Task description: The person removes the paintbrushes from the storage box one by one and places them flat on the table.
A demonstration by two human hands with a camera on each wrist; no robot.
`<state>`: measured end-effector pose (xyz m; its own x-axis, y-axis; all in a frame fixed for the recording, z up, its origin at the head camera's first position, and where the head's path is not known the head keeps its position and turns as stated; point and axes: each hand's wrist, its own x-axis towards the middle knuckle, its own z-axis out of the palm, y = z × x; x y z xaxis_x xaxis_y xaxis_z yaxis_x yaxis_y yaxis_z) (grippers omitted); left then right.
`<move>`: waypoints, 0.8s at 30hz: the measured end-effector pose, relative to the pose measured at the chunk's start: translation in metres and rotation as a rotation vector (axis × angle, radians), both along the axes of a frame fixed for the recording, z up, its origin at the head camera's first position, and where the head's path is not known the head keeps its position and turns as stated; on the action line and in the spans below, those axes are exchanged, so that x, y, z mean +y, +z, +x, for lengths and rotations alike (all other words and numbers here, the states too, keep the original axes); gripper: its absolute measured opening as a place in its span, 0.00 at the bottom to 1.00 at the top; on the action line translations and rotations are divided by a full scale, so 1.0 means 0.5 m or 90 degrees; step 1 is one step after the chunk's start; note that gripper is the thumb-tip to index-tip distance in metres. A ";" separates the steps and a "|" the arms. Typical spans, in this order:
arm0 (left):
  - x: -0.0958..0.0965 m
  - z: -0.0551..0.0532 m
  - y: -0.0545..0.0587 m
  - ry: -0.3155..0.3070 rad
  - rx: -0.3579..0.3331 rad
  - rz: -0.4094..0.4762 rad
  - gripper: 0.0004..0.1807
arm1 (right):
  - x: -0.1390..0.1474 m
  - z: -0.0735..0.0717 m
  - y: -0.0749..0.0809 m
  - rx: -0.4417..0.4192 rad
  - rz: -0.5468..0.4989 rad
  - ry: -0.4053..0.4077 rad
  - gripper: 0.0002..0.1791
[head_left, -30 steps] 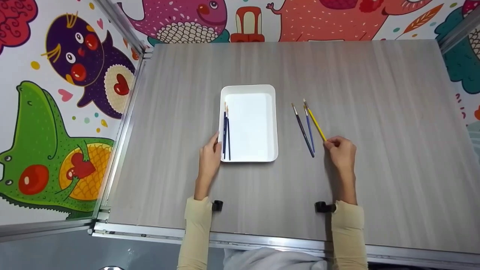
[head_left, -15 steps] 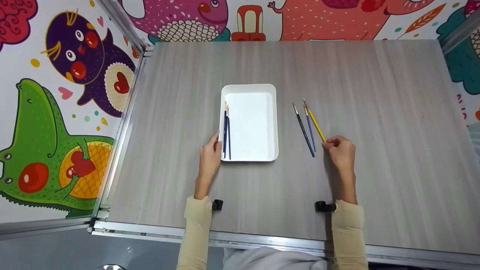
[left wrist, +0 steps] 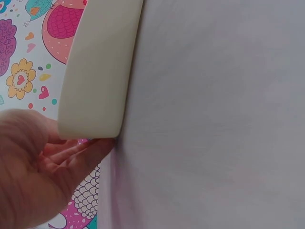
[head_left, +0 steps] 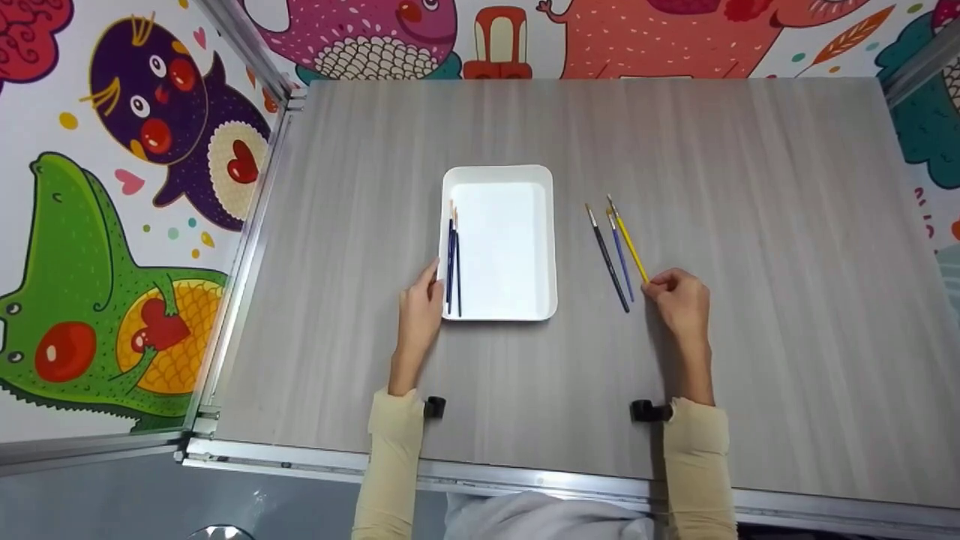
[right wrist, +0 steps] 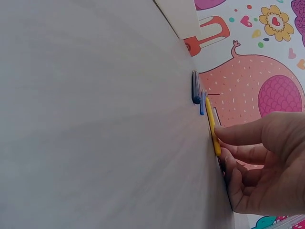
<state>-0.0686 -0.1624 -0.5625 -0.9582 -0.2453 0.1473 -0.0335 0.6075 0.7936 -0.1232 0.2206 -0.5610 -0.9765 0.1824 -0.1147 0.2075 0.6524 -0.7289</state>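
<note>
My left hand (head_left: 421, 307) holds the near left side of a white rectangular tray (head_left: 546, 247), its fingers along the outer wall; in the left wrist view the thumb passes behind the tray's edge. Two dark blue paintbrushes (head_left: 458, 274) lie inside along that side, bristles pointing away. To the right of the tray, my right hand (head_left: 681, 300) pinches the handle end of a yellow paintbrush (head_left: 630, 238) between thumb and fingers, low over the table. Beside it lie a blue paintbrush (head_left: 622, 259) and a dark paintbrush (head_left: 608, 259), fanned out with bristles away.
The wood-grain table (head_left: 787, 225) has a metal rail (head_left: 285, 459) along its front edge. Cartoon-printed walls (head_left: 172, 247) stand behind and to the left. Black wrist devices (head_left: 649, 412) stick out from the beige sleeves.
My right fingertips have shifted very slightly left with the yellow paintbrush's handle end. The head view has tilted a little. My left hand stays on the tray, and the other paintbrushes stay put.
</note>
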 end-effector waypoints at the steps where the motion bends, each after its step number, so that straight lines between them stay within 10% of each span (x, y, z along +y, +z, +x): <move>1: 0.000 0.000 0.000 0.001 0.001 -0.002 0.20 | 0.000 0.000 0.000 0.000 0.000 0.000 0.08; 24: -0.002 0.000 -0.002 0.001 -0.012 0.011 0.21 | 0.004 0.003 0.002 0.006 -0.013 0.000 0.09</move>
<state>-0.0686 -0.1634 -0.5634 -0.9604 -0.2492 0.1249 -0.0497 0.5938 0.8031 -0.1218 0.2227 -0.5598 -0.9776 0.1800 -0.1090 0.2004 0.6373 -0.7441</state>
